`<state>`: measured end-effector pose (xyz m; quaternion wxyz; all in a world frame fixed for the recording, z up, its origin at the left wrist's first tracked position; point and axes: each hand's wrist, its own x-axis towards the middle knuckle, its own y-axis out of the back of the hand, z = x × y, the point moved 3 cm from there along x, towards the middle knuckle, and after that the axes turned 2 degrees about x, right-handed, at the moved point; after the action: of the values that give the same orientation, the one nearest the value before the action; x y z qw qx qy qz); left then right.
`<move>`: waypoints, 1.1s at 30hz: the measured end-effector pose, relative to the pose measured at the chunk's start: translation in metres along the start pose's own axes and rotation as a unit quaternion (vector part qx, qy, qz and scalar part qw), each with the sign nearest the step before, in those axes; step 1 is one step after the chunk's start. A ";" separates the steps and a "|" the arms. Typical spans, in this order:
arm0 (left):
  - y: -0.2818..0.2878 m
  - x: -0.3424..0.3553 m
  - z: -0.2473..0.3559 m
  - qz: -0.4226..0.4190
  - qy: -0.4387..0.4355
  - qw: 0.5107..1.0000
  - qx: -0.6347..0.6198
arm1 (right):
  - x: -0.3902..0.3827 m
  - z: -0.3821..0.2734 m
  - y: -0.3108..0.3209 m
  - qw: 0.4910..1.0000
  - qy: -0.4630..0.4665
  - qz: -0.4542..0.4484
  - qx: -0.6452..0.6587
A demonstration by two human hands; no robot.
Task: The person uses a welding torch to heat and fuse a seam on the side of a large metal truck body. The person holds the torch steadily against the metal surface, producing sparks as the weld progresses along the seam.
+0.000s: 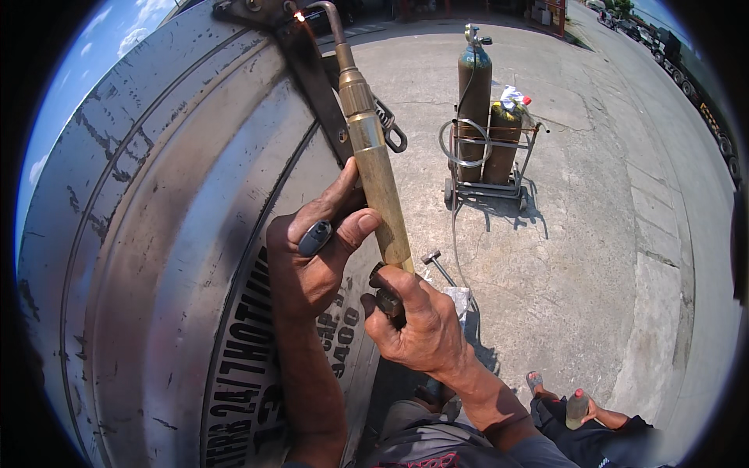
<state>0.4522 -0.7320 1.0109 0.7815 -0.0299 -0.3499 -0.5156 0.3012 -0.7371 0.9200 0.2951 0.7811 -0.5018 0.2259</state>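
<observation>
A brass gas torch (381, 179) slants up across the middle, its bent tip close to a dark metal bracket (300, 62). A bright orange glow shows at the tip. My left hand (316, 249) is closed on the torch's body, thumb and index finger against it. A small grey, rounded object (315, 238) sticks out of that hand; I cannot make out its kind. My right hand (421, 324) is wrapped round the torch's lower end at the dark valve knobs (388, 300). Locking pliers (392, 129) show partly behind the torch, beside the bracket.
A large silver metal panel (179, 218) with black lettering fills the left. Two gas cylinders (473, 117) stand on a wheeled cart (507, 191), a hose (455, 234) trailing from it. A hammer (439, 265) is below. Another person's hand (597, 413) holds a bottle-like object at lower right.
</observation>
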 end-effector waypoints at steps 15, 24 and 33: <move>0.001 -0.006 0.011 -0.005 0.036 0.999 -0.020 | -0.013 -0.007 0.001 0.999 0.028 0.005 -0.035; 0.006 -0.007 0.012 -0.015 0.023 0.999 -0.023 | -0.020 -0.010 -0.001 0.996 0.012 -0.010 -0.082; 0.009 -0.008 0.010 -0.012 0.029 0.999 -0.011 | -0.019 -0.010 -0.004 0.993 0.021 -0.046 -0.104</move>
<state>0.4528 -0.7179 1.0168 0.7846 -0.0190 -0.3222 -0.5294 0.2965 -0.7166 0.9142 0.3954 0.7636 -0.4796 0.1749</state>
